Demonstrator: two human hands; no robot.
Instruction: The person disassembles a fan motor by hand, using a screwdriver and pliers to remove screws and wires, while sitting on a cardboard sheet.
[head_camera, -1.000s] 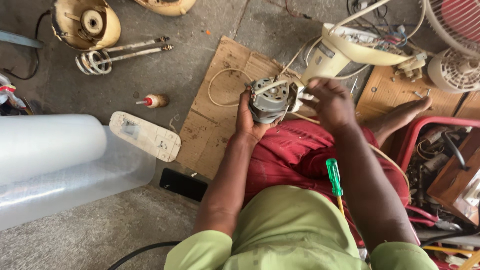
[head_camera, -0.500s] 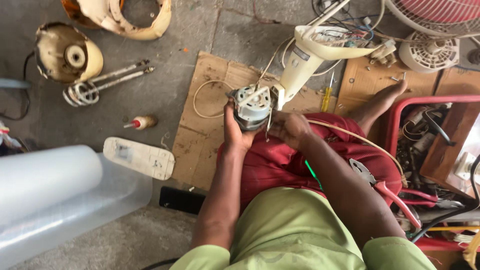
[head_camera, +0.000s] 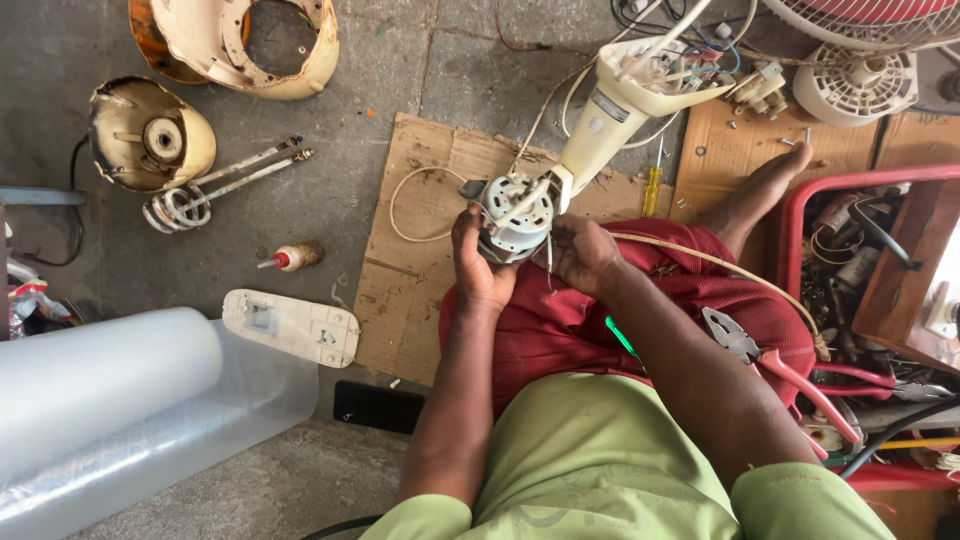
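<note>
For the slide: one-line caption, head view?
Both hands, left hand and right hand, hold a small fan motor over a red cloth.

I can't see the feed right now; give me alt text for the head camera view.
Seated on the floor, a person holds a small grey fan motor over their lap, left hand and right hand gripping its sides, with a cream fan neck still joined to it. Pliers rest on the red cloth; a cardboard sheet lies beneath.
</note>
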